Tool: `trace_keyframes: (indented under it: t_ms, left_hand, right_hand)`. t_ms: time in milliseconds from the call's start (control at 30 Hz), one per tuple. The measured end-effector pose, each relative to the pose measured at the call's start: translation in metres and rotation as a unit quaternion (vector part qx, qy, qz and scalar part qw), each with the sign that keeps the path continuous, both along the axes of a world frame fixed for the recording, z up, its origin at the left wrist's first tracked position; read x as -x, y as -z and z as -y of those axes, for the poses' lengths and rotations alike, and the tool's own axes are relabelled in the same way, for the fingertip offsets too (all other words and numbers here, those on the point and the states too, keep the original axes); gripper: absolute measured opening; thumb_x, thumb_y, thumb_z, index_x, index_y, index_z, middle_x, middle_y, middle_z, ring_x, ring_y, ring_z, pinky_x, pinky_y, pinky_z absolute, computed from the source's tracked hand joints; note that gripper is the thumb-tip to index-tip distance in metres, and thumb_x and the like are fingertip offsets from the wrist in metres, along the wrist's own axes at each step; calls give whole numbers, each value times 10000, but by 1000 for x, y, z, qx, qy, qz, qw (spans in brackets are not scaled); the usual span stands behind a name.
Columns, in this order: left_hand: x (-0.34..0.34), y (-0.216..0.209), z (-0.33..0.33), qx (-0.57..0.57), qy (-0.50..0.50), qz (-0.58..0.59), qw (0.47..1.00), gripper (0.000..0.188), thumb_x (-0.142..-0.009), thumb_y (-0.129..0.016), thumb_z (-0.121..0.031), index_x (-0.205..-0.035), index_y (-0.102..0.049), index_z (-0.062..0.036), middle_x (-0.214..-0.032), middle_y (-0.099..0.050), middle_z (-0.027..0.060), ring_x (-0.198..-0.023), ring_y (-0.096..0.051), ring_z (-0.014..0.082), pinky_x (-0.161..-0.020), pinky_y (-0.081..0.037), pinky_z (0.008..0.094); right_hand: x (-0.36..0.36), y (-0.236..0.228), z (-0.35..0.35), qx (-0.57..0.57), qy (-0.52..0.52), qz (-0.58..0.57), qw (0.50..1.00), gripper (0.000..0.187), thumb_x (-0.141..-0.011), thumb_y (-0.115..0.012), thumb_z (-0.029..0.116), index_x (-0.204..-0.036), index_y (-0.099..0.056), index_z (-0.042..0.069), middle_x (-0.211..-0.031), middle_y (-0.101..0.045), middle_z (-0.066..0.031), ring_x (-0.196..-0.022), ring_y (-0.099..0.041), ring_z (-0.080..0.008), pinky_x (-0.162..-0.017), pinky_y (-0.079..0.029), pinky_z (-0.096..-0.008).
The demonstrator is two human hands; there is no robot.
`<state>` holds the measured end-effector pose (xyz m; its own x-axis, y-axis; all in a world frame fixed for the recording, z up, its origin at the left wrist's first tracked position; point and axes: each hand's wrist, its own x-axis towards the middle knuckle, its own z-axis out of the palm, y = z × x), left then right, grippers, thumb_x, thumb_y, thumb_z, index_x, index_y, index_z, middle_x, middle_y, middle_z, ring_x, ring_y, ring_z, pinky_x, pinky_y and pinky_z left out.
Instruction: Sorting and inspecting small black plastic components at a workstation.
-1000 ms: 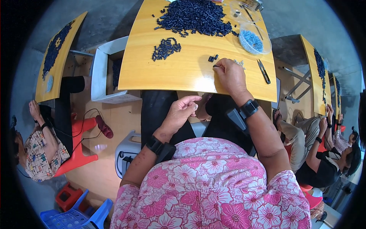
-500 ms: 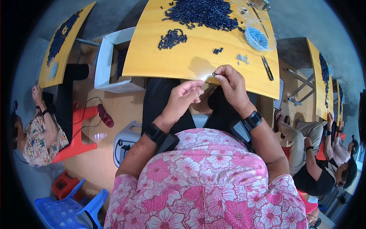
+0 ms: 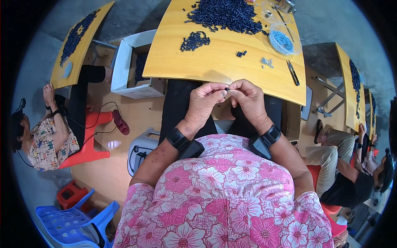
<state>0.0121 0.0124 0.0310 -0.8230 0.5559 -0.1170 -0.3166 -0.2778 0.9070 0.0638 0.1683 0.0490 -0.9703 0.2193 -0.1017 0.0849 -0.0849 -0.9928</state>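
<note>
I have both hands meeting at a small black piece (image 3: pixel 226 89), just off the near edge of the counter (image 3: pixel 173 62), over the lap. The right hand's (image 3: pixel 250 103) fingers look pinched nearly closed on it; the left hand's (image 3: pixel 202 105) are drawn together against it, but I can't tell whether they grip. My worry is a slip: with so little to pinch and no counter beneath, a loosened fingertip could drop it onto the floor.
</note>
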Motion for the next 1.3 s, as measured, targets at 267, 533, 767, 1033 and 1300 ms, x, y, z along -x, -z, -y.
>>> trace_keyframes:
  t_ms: [267,533,767,1033,1300]
  left_hand:
    - [0,-5,-1,15,31,50,998,186,-888,-601,-73,-1059,-628,-6,-919,-642,27,-752,-562,67,-706,-477,201]
    - [1,-10,-6,31,74,11,997,190,-887,-607,-91,-1051,-625,4,-938,-636,22,-773,-570,63,-723,-480,194]
    - [1,-3,0,47,103,0,994,151,-878,-616,-78,-1008,-627,-2,-880,-638,22,-750,-586,70,-699,-487,204]
    - [4,23,-5,52,110,-11,993,116,-877,-624,-83,-967,-624,-10,-859,-629,18,-741,-580,68,-694,-492,213]
    - [7,42,-1,73,122,5,990,111,-880,-624,-87,-961,-624,-11,-872,-626,17,-751,-584,67,-710,-503,221]
  right_hand:
    - [-5,-17,0,36,3,-26,999,87,-849,-610,-15,-932,-633,2,-783,-637,-24,-575,-554,-63,-531,-469,-197]
    - [-11,-20,-10,-151,-27,-69,986,179,-814,-631,-11,-976,-687,41,-776,-628,-17,-567,-551,-72,-538,-470,-200]
    - [-13,-14,-16,-207,-63,-91,972,193,-792,-630,-2,-953,-702,78,-762,-626,-60,-635,-592,-140,-604,-481,-263]
    - [1,7,-70,-407,133,-75,901,106,-762,-653,113,-825,-669,29,-796,-639,-149,-758,-616,-328,-690,-497,-377]
    - [28,13,-105,-508,190,45,839,152,-758,-614,182,-769,-653,36,-826,-645,-185,-778,-619,-362,-691,-497,-419]
